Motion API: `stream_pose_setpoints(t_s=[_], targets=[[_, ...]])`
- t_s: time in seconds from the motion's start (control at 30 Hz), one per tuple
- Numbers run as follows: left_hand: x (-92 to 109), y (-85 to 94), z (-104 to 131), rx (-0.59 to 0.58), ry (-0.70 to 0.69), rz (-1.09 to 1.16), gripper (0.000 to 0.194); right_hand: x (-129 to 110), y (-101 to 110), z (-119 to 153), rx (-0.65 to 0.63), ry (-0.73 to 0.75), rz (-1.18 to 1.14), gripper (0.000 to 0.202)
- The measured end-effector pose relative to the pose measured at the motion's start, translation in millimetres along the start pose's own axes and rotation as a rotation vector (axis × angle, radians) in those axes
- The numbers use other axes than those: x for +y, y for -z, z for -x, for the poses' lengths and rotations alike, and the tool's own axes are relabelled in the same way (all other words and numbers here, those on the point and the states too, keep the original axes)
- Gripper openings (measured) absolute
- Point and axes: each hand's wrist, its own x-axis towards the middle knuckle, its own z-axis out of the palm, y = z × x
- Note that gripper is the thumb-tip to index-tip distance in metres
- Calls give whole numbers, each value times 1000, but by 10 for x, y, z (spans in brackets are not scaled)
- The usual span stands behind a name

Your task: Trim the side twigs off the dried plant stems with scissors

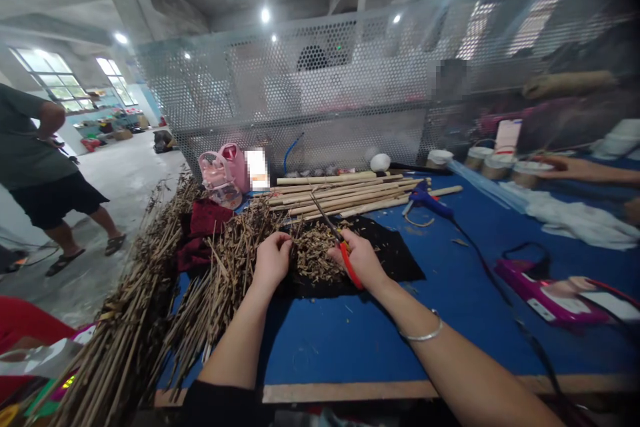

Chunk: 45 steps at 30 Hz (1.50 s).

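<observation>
My right hand (361, 259) grips a pair of scissors (349, 268) by the red handles, with the long dark blades pointing up and away to the left. Opposite it, my left hand (274, 257) is closed, thumb against fingers; whatever it may pinch is hidden or too small to make out. Between the two hands lies a heap of short cut dry plant pieces (316, 250) on a black cloth (400, 257). Just left of my left hand is a bundle of dried stems (225, 260).
A larger pile of dry stems (125, 300) spills over the table's left side. Pale sticks (345, 197), a blue glue gun (427, 200) and a purple device (547, 290) lie on the blue tabletop (340, 340). A co-worker's hand (570, 168) touches a jar; another person (45, 153) stands left.
</observation>
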Motion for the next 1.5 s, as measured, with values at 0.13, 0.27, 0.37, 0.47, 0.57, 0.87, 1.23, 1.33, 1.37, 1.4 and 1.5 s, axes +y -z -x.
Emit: stream_pose_setpoints(t_s=[0.13, 0.27, 0.37, 0.47, 0.57, 0.87, 1.23, 1.33, 1.37, 1.4, 1.5], targets=[[38, 68, 13, 107, 2, -150, 18, -13, -9, 3, -19, -16, -15, 25], [90, 137, 63, 76, 38, -323, 24, -45, -13, 13, -43, -43, -34, 26], [106, 130, 98, -7, 19, -378, 21, -62, -11, 19, -45, -49, -33, 26], [76, 98, 97, -155, 36, -427, 20, -70, -5, 20, -32, -32, -7, 26], [35, 72, 68, -214, 69, -424, 19, -72, 1, 19, -26, -18, 12, 27], [114, 48, 100, -32, 17, -197, 22, -75, 4, 18, -19, -26, 11, 27], [265, -132, 198, -185, 137, 370, 34, -14, -35, -14, 199, -81, -83, 25], [307, -260, 275, -200, 55, 375, 28, -31, -77, -7, 165, -78, -156, 22], [314, -292, 296, -190, 4, 354, 26, -34, -96, -4, 151, -82, -180, 22], [318, -318, 314, -184, -43, 328, 24, -36, -116, -2, 140, -88, -199, 21], [319, -367, 346, -206, -118, 272, 21, -48, -156, -3, 134, -115, -226, 20]])
